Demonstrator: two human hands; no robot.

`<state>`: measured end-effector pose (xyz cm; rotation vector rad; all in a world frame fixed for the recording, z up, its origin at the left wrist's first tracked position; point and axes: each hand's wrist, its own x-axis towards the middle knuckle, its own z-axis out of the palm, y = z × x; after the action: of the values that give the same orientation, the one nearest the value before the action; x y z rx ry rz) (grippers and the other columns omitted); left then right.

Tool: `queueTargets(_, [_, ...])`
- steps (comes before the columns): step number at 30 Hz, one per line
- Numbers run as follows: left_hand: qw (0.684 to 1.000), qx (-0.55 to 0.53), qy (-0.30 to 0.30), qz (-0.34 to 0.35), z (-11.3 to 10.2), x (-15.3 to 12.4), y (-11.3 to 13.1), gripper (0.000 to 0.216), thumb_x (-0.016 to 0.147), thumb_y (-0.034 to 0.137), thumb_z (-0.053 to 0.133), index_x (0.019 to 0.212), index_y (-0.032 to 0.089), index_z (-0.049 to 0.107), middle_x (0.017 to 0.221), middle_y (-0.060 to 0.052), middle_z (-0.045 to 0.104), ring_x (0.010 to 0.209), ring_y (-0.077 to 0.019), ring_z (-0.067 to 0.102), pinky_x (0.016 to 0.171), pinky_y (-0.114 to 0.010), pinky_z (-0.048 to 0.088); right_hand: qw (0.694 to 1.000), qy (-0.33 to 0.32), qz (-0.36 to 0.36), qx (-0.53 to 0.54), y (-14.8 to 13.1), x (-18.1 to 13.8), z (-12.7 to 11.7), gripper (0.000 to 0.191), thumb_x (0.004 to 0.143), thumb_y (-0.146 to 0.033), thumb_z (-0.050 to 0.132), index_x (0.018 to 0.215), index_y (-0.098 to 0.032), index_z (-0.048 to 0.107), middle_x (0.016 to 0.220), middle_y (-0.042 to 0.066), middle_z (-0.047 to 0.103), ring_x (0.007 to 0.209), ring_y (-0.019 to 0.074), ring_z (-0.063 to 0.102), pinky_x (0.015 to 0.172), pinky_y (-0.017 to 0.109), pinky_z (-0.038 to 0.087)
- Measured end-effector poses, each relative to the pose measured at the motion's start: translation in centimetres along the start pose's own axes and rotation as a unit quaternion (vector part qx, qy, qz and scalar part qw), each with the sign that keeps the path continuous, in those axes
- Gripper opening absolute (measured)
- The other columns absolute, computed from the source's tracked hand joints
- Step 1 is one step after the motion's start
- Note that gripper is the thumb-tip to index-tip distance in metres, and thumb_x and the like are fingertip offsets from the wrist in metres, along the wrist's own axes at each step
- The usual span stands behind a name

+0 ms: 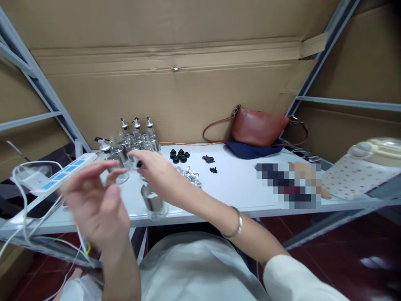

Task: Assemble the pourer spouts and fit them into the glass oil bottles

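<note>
Glass bottle (155,205) with a metal sleeve (151,199), standing near the front edge of the tabletop (232,190), should prove rigid, slick and breakable, best gripped round that sleeve; the left hand (97,200) is spread and empty, while whether the right hand (156,172) grips anything cannot be told.

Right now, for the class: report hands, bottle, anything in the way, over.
Left hand raised, open, apparently empty. Right hand partly hides nearest bottle, grip unclear. Bottle stands on white table. Possible clutter: power strip at left.
</note>
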<state>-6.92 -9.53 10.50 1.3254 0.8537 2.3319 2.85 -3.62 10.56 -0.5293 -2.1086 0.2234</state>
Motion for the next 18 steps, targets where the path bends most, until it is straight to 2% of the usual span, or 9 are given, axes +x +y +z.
queueTargets(1, [1.0,-0.019,-0.014,-0.006,0.4,-0.3,-0.9,0.03,0.074,0.022,0.066,0.102,0.027,0.055,0.105,0.001,0.056,0.099,-0.0163,0.055,0.083,-0.031,0.05,0.998,0.031,0.048,0.031,-0.1,-1.2,-1.0,0.03,0.089,-0.013,0.045,0.118,-0.021,0.046,0.115,0.006,0.056,0.103,0.0168,0.054,0.091,0.033,0.046])
queueTargets(2, [0.997,-0.041,-0.052,-0.039,0.9,-0.6,-2.0,0.025,0.076,0.023,0.064,0.1,0.025,0.056,0.101,-0.001,0.057,0.097,-0.0158,0.055,0.082,-0.029,0.05,0.992,0.066,0.094,0.058,-0.1,-2.4,-2.0,0.026,0.089,-0.018,0.049,0.114,-0.022,0.049,0.11,0.006,0.057,0.097,0.0167,0.056,0.086,0.032,0.049])
queueTargets(5, [0.956,-0.057,-0.214,-0.191,2.7,-2.5,-5.0,0.025,0.086,0.038,0.055,0.106,0.024,0.053,0.105,-0.003,0.058,0.1,-0.0159,0.057,0.086,-0.029,0.049,0.97,0.133,0.174,0.108,0.2,-5.4,-4.2,0.013,0.089,-0.026,0.049,0.098,-0.021,0.056,0.096,0.005,0.059,0.088,0.0168,0.059,0.078,0.03,0.05])
queueTargets(8, [0.92,-0.057,-0.314,-0.229,4.3,-4.7,-6.4,0.031,0.087,0.043,0.052,0.113,0.025,0.05,0.118,-0.004,0.055,0.111,-0.017,0.053,0.096,-0.03,0.045,0.946,0.193,0.23,0.12,0.6,-7.5,-5.1,0.023,0.091,-0.03,0.045,0.11,-0.022,0.054,0.105,0.007,0.06,0.096,0.0193,0.058,0.086,0.035,0.048])
queueTargets(10, [0.909,-0.07,-0.344,-0.225,4.9,-5.6,-6.5,0.034,0.087,0.043,0.053,0.117,0.026,0.048,0.124,-0.004,0.054,0.115,-0.0174,0.051,0.099,-0.03,0.042,0.936,0.217,0.252,0.112,0.8,-8.4,-5.1,0.034,0.091,-0.033,0.043,0.123,-0.023,0.047,0.117,0.008,0.058,0.106,0.0208,0.055,0.094,0.038,0.044])
queueTargets(13, [0.899,-0.066,-0.369,-0.225,4.9,-5.8,-6.3,0.034,0.088,0.043,0.052,0.117,0.025,0.049,0.121,-0.005,0.055,0.112,-0.0188,0.053,0.098,-0.03,0.042,0.928,0.244,0.261,0.108,1.1,-9.5,-4.4,0.047,0.092,-0.039,0.043,0.136,-0.024,0.034,0.12,0.009,0.055,0.11,0.0209,0.054,0.096,0.037,0.044])
queueTargets(18, [0.885,-0.063,-0.398,-0.233,4.7,-5.3,-6.2,0.035,0.088,0.045,0.049,0.116,0.023,0.051,0.118,-0.006,0.057,0.111,-0.0203,0.054,0.098,-0.03,0.041,0.943,0.237,0.217,0.086,1.7,-10.6,-3.5,0.031,0.093,-0.041,0.04,0.116,-0.024,0.049,0.118,0.01,0.053,0.111,0.0229,0.053,0.095,0.038,0.044])
